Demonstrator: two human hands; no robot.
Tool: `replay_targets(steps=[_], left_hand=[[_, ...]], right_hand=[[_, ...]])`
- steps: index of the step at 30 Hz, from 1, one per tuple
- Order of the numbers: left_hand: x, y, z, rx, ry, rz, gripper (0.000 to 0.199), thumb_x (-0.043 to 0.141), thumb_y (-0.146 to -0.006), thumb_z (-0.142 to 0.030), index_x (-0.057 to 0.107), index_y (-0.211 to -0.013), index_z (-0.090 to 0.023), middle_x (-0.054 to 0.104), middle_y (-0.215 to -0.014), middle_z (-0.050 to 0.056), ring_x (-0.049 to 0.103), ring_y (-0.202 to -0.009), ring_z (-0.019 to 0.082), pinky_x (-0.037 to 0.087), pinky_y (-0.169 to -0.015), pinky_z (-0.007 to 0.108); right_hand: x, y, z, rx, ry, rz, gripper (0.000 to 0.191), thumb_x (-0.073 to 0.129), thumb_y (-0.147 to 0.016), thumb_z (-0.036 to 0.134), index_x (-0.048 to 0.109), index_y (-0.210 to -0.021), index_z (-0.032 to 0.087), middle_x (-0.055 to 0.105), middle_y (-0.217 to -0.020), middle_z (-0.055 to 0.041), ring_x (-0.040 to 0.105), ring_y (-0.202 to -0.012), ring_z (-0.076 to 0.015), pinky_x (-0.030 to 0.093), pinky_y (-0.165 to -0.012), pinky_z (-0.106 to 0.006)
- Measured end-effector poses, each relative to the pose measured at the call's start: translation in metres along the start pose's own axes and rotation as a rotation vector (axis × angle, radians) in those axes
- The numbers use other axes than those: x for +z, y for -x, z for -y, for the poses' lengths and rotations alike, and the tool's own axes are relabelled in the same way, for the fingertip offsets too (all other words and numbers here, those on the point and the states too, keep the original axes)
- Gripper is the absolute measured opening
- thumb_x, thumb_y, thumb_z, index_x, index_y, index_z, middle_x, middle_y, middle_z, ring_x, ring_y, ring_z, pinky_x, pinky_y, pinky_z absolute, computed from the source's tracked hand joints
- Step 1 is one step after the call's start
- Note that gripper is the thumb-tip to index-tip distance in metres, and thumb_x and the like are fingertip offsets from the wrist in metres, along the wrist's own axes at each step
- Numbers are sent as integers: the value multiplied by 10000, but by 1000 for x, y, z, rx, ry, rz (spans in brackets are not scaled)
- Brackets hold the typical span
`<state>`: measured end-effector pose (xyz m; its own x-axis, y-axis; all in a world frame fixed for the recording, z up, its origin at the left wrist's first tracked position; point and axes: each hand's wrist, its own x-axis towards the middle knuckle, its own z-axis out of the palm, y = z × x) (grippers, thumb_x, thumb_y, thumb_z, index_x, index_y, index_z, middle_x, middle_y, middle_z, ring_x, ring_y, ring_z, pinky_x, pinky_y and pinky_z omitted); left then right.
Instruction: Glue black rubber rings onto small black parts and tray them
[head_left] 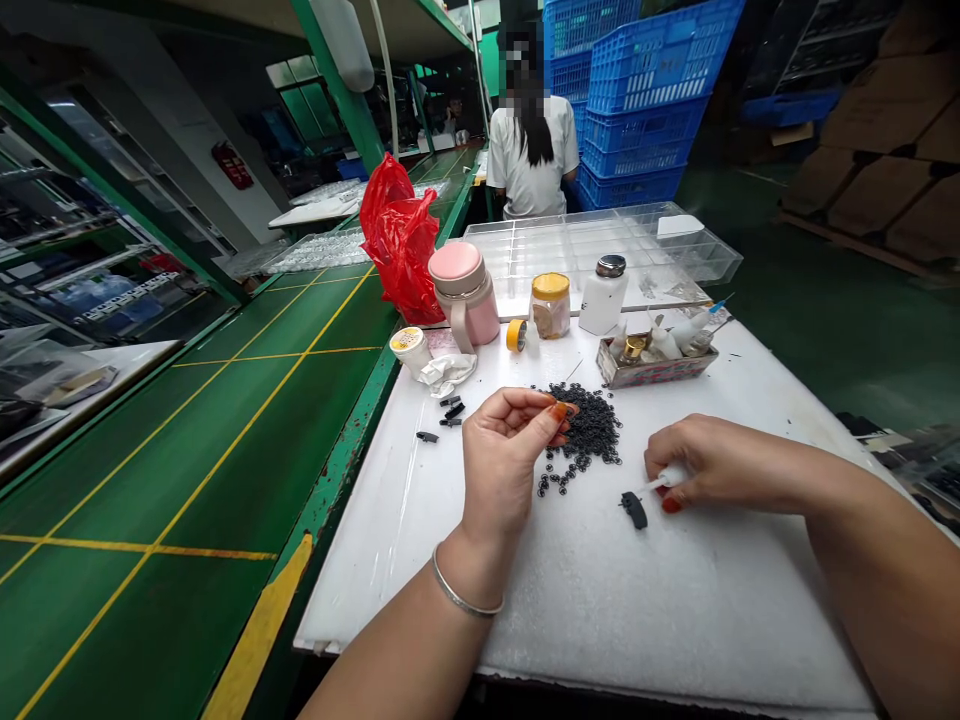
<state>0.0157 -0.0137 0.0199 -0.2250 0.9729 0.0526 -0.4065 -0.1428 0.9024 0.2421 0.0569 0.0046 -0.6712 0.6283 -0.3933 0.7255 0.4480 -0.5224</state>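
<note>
My left hand (508, 445), with a silver bangle at the wrist, is closed in a pinch at the left edge of a pile of small black rings (592, 422). What its fingertips hold is too small to make out. My right hand (694, 462) is wrapped round a small white glue bottle (676, 475) with a thin nozzle. The nozzle points left, its tip close to a small black plastic part (634, 510) lying on the white tabletop (600, 610). Several similar black parts (451, 408) lie left of my left hand.
Behind the pile stand a box of small bottles (660, 370), a white bottle (603, 298), a yellow-lidded jar (550, 305), yellow tape (516, 336), a pink mug (469, 290) and a red bag (400, 240). A green belt (202, 430) runs at left. A person (532, 150) sits ahead.
</note>
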Motion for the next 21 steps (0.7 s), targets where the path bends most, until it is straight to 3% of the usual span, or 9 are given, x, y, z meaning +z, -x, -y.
replay_targets(steps=[3, 7, 11, 14, 17, 21], left_hand=[[1, 1, 0, 29, -37, -14, 142, 759, -723, -194, 664, -814, -139, 685, -751, 37, 631, -656, 116, 520, -579, 187], [0, 1, 1, 50, -56, -14, 126, 749, -734, -191, 666, -816, -145, 686, -755, 35, 629, -648, 113, 515, -587, 189], [-1, 0, 2, 106, -115, -10, 117, 746, -744, -195, 671, -823, -153, 675, -748, 26, 625, -661, 111, 516, -612, 189], [0, 2, 2, 161, -202, 6, 116, 749, -744, -192, 682, -834, -163, 681, -783, 31, 646, -721, 130, 523, -636, 193], [3, 7, 3, 213, -336, 29, 112, 736, -758, -183, 696, -862, -171, 691, -829, 42, 662, -782, 148, 537, -675, 199], [5, 11, 5, 285, -478, 61, 141, 728, -768, -187, 722, -909, -182, 687, -847, 53, 654, -786, 159, 549, -713, 226]], right_hand=[[-3, 4, -3, -12, -1, 53, 155, 702, -697, 290, 719, -840, 231, 687, -900, -16, 595, -859, -211, 396, -714, -287], [-9, 10, -2, -33, -15, 5, 186, 723, -715, 340, 720, -883, 261, 685, -953, -8, 600, -906, -220, 426, -766, -303], [-9, 12, 18, -155, -146, -364, 232, 704, -778, 409, 713, -921, 227, 694, -967, -34, 628, -907, -209, 465, -815, -306], [2, 8, 43, -235, -386, -594, 227, 677, -821, 403, 711, -909, 197, 705, -898, -46, 653, -817, -184, 505, -751, -288], [17, 1, 63, -259, -685, -611, 231, 660, -847, 382, 710, -920, 168, 700, -818, -45, 651, -723, -150, 515, -667, -252], [29, -6, 71, -309, -934, -572, 227, 678, -839, 358, 709, -843, 134, 665, -691, -33, 615, -637, -118, 491, -599, -221]])
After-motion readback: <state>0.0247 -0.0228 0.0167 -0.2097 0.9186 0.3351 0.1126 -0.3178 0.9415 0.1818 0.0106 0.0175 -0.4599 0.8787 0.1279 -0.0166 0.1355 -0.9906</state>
